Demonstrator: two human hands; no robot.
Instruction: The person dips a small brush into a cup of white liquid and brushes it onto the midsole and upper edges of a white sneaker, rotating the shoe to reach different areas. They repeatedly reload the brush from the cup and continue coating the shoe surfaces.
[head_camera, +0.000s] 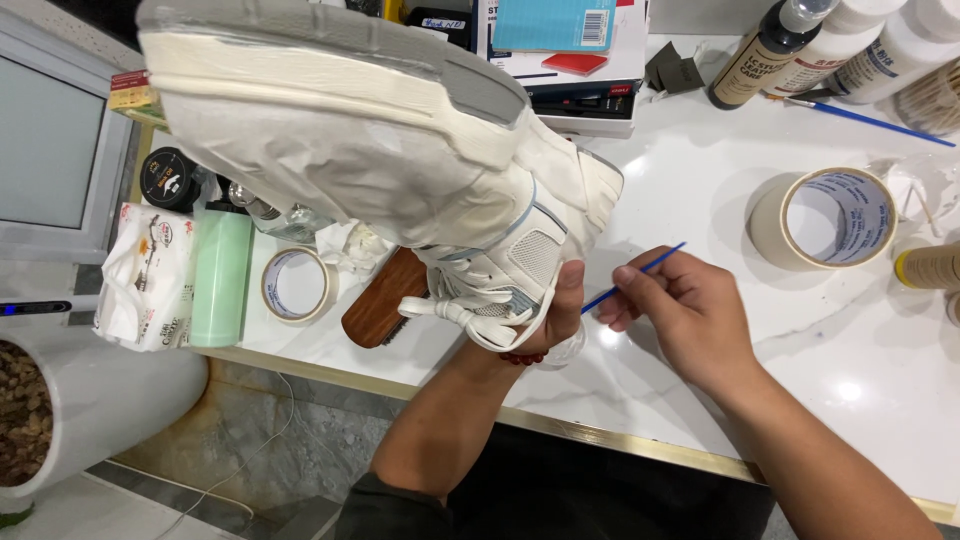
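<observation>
Bright overhead light throws glare spots on the glossy white marble tabletop (860, 340); shadows are soft, focus sharp, with the wide lens bending the edges.

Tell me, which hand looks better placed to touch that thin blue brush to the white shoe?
Probably the right hand: it pinches the thin blue brush, whose tip lies close beside the white shoe. The left hand is busy gripping the shoe from below, sole up, over the white table.
</observation>
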